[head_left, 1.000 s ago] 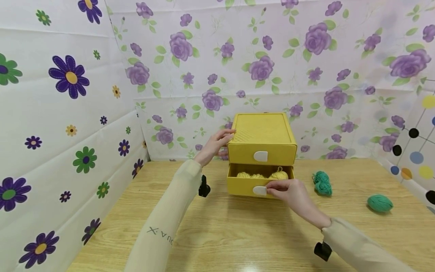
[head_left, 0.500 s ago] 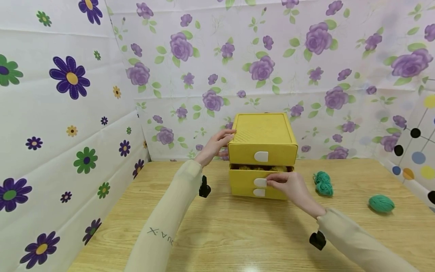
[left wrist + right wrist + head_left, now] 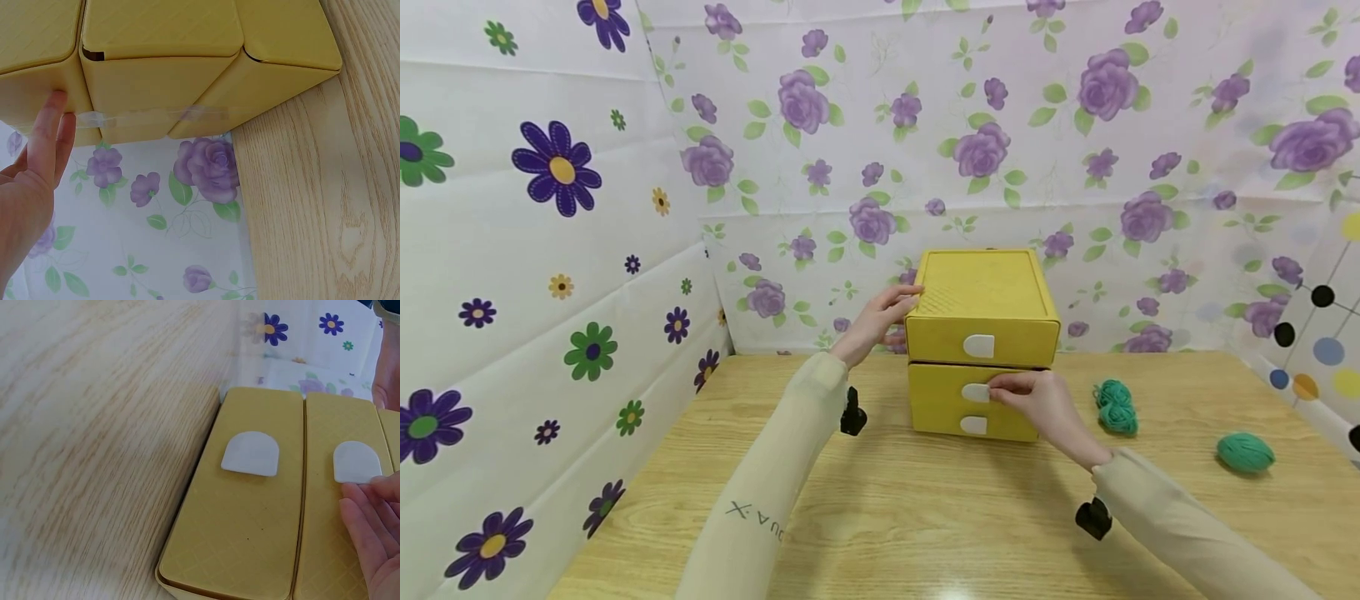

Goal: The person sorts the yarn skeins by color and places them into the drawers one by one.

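A yellow drawer cabinet (image 3: 981, 283) with three stacked drawers stands toward the back of the table. My right hand (image 3: 1051, 408) pinches the white handle (image 3: 976, 392) of the middle drawer (image 3: 943, 392) between thumb and fingers. That drawer sits almost flush, with a thin dark slit along its top edge. In the right wrist view, its front (image 3: 331, 544) lies level with the bottom drawer's front (image 3: 237, 531). My left hand (image 3: 874, 323) rests against the cabinet's upper left side. In the left wrist view, its extended fingers (image 3: 44, 137) touch the side wall (image 3: 44, 94).
On the wooden table (image 3: 865, 517), right of the cabinet, lie a twisted green yarn skein (image 3: 1116, 407) and an oval green yarn ball (image 3: 1245, 452). A floral sheet (image 3: 820, 275) hangs behind. Patterned sheets line the left and right sides.
The middle drawer has slid back into the cabinet, pushed by my right hand at its handle. Yellow yarn balls inside it have gone from sight. My left hand has stayed in place.
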